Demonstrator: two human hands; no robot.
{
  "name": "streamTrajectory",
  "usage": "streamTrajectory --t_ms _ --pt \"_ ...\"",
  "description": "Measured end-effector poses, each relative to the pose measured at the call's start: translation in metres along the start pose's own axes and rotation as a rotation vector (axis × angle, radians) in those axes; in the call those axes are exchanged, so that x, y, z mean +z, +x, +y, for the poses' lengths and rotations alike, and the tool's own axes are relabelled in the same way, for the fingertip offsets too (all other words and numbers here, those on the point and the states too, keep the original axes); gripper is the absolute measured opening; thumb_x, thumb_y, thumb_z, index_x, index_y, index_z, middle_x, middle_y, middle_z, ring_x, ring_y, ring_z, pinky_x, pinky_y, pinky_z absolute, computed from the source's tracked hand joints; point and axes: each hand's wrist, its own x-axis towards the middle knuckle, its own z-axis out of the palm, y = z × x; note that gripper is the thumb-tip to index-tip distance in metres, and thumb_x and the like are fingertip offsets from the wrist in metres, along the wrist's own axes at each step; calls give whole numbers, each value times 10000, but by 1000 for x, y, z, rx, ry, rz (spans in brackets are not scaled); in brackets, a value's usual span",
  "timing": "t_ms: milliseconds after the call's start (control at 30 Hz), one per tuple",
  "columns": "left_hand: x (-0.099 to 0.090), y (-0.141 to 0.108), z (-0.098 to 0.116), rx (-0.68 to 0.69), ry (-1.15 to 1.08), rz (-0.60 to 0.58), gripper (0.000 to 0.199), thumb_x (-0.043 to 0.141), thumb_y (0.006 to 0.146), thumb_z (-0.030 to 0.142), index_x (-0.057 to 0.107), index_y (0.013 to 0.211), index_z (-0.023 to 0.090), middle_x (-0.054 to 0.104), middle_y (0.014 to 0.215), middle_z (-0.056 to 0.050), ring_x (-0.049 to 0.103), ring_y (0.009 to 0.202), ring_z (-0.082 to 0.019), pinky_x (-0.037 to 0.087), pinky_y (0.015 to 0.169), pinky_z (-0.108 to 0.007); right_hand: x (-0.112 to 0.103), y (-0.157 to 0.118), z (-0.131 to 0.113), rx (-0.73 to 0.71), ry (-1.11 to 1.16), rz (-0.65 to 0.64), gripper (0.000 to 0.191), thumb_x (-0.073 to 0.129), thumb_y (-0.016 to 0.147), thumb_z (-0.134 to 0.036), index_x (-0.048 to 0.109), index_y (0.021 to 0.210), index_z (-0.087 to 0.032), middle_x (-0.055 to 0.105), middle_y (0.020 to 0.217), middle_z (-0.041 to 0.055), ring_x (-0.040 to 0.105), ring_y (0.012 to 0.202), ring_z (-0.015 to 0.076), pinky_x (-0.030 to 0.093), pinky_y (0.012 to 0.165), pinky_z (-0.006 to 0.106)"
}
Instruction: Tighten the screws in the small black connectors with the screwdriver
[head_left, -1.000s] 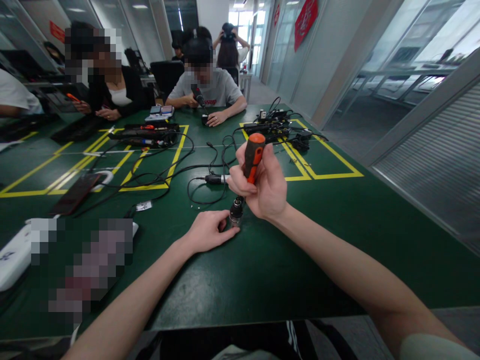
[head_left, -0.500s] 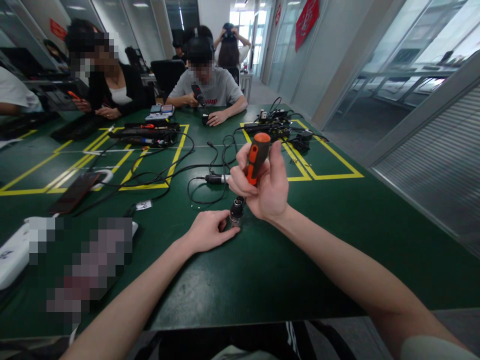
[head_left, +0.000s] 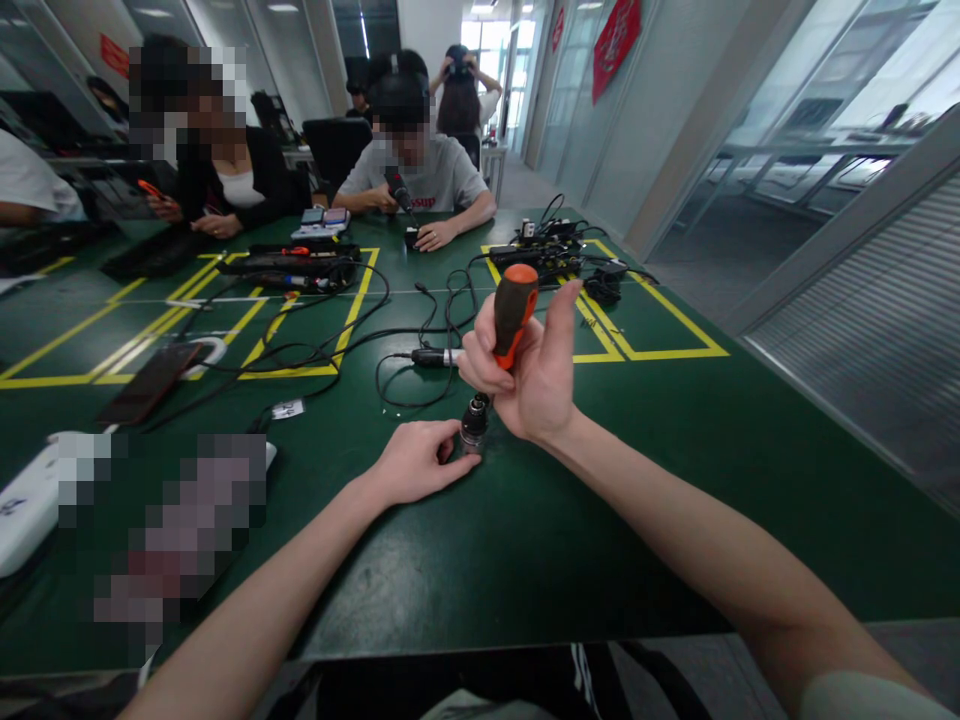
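Note:
My right hand (head_left: 541,385) is closed around the orange and dark grey handle of a screwdriver (head_left: 514,312), held upright with a slight tilt. The fingers wrap the handle while the thumb sticks up, away from it. Most of the shaft is hidden behind the hand. Just below stands a small black cylindrical part (head_left: 474,417) with a shiny lower end. My left hand (head_left: 414,460) rests on the green table (head_left: 570,560) and pinches this part between thumb and fingers. The screwdriver's tip appears to meet its top, but contact cannot be made out.
Behind my hands lie a black and white cable-end device (head_left: 429,358) and tangled black cables. A phone (head_left: 150,385) and a white power strip (head_left: 34,510) are on the left. Across the table a co-worker (head_left: 420,170) holds a power screwdriver; yellow tape marks the surface.
The screwdriver handle has turned a little in my right hand, and my right thumb has swung slightly outward. My left hand and the black part have stayed in place.

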Motion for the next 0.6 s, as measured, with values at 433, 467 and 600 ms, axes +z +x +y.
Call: streamTrajectory --t_ms 433,467,600 --pt "0 -1 2 -3 -10 -4 395 658 900 468 466 676 205 502 583 56 436 526 -103 271 577 -260 -1 1 -4 16 29 -12 638 526 941 -813 393 669 -251 234 466 -106 167 385 88 153 375 227" --pt "0 -1 2 -3 -11 -4 393 658 900 467 467 678 204 504 586 55 437 528 -103 271 578 -260 -1 1 -5 15 37 -18 646 523 938 -818 387 662 -250 222 461 -108 159 384 86 149 376 226" --pt "0 -1 1 4 -15 -1 377 658 900 461 477 690 204 509 590 54 439 530 -102 274 574 -254 0 0 -5 -15 4 20 662 509 896 -875 425 691 -251 186 451 -126 124 374 77 136 382 223"
